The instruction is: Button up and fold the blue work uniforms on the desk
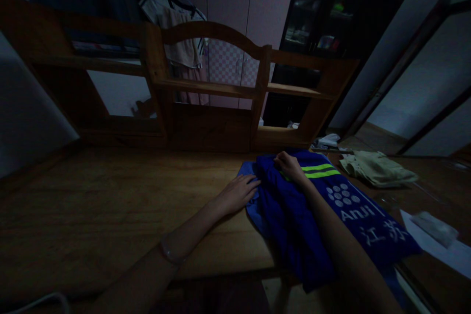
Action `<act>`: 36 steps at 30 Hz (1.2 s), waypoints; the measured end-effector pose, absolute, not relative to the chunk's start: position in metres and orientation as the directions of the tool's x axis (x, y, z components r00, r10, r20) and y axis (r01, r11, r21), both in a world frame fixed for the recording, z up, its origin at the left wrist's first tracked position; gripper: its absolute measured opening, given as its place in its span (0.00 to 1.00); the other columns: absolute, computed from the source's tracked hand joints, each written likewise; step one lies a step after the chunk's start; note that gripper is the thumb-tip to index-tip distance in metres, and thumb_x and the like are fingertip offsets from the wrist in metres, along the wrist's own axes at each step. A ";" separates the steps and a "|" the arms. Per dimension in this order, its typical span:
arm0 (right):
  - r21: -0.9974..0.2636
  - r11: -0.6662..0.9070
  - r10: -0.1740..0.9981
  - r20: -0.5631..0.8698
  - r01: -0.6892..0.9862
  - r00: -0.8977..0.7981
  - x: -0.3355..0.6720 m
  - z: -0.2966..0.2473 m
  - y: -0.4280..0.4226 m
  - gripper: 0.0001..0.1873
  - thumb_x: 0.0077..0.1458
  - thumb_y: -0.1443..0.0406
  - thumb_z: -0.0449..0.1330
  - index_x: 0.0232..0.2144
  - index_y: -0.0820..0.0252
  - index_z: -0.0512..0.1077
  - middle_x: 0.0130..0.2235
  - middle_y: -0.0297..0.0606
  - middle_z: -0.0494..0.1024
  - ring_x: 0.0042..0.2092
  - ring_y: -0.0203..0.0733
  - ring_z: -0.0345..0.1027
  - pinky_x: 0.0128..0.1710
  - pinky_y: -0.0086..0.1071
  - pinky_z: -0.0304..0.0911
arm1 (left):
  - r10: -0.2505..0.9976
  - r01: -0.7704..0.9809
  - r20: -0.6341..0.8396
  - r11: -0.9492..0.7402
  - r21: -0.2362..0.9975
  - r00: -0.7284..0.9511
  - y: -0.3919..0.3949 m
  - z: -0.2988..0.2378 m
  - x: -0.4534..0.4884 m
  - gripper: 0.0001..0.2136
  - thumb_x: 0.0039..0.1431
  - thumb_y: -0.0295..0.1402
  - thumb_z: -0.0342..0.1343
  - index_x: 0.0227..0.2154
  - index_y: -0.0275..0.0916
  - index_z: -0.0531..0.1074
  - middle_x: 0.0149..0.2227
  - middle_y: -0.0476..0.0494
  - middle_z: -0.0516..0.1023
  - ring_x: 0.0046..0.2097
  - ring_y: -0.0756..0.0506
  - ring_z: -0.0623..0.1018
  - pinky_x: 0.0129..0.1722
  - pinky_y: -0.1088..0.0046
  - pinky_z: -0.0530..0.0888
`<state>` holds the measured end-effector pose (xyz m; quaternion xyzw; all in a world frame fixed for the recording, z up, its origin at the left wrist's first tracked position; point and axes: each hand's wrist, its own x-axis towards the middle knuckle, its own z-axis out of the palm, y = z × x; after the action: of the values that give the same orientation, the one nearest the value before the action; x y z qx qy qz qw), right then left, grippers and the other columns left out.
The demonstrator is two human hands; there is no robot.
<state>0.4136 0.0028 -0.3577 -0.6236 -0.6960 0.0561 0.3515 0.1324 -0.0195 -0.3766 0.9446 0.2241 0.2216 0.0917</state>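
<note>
A blue garment (294,216) with lime reflective stripes and white lettering lies spread on the wooden surface (110,206). My left hand (239,191) rests flat at the garment's left edge, fingers stretched onto the cloth. My right hand (289,164) sits at the far end of the garment with its fingers curled into a fold of the blue fabric near the stripes. My right forearm lies across the garment.
A folded pale green garment (379,169) lies to the right. White paper (441,245) sits at the right edge. A wooden headboard with shelves (213,88) stands behind, clothes on hangers (180,34) beyond it, and a dark cabinet (324,24) at back right.
</note>
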 end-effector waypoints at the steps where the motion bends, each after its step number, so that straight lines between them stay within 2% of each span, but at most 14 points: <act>1: -0.522 0.215 0.906 0.423 0.825 0.032 0.414 -0.358 0.003 0.07 0.56 0.60 0.54 0.33 0.58 0.66 0.31 0.37 0.76 0.33 0.39 0.71 0.32 0.29 0.61 | 0.465 0.384 0.375 -0.882 0.274 0.802 -0.020 -0.377 0.132 0.19 0.66 0.38 0.38 0.56 0.44 0.63 0.57 0.42 0.66 0.58 0.44 0.65 0.59 0.61 0.61; 11: -0.583 0.228 0.910 0.413 0.780 0.043 0.410 -0.355 0.000 0.07 0.57 0.60 0.54 0.34 0.57 0.66 0.31 0.36 0.78 0.31 0.39 0.73 0.32 0.29 0.64 | 0.474 0.383 0.376 -0.876 0.293 0.796 -0.018 -0.378 0.133 0.18 0.66 0.38 0.40 0.56 0.44 0.64 0.57 0.42 0.66 0.58 0.43 0.66 0.58 0.60 0.62; 17: -0.576 0.223 0.914 0.405 0.786 0.038 0.404 -0.346 -0.006 0.14 0.61 0.58 0.47 0.35 0.58 0.70 0.32 0.39 0.79 0.32 0.40 0.73 0.33 0.30 0.66 | 0.464 0.374 0.381 -0.882 0.288 0.800 -0.020 -0.374 0.132 0.19 0.66 0.38 0.39 0.55 0.44 0.64 0.56 0.41 0.66 0.57 0.43 0.66 0.58 0.61 0.62; 27: -0.496 0.274 0.927 0.364 0.824 -0.089 0.409 -0.342 -0.009 0.11 0.54 0.62 0.58 0.38 0.55 0.77 0.39 0.37 0.80 0.42 0.46 0.73 0.41 0.33 0.65 | 0.475 0.386 0.372 -0.876 0.290 0.798 -0.018 -0.378 0.133 0.18 0.66 0.38 0.40 0.55 0.44 0.64 0.56 0.42 0.66 0.57 0.44 0.66 0.58 0.61 0.63; 36: -0.458 0.307 0.896 0.435 0.834 -0.091 0.400 -0.346 -0.007 0.09 0.54 0.62 0.58 0.34 0.56 0.77 0.37 0.37 0.79 0.39 0.41 0.73 0.40 0.31 0.65 | 0.468 0.376 0.375 -0.879 0.294 0.800 -0.017 -0.378 0.133 0.18 0.66 0.38 0.40 0.56 0.44 0.63 0.57 0.42 0.66 0.57 0.44 0.67 0.58 0.60 0.62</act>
<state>0.4001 -0.0073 -0.3464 -0.5867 -0.7372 0.0462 0.3319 0.1332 -0.0165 -0.3784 0.9432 0.2237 0.2233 0.1027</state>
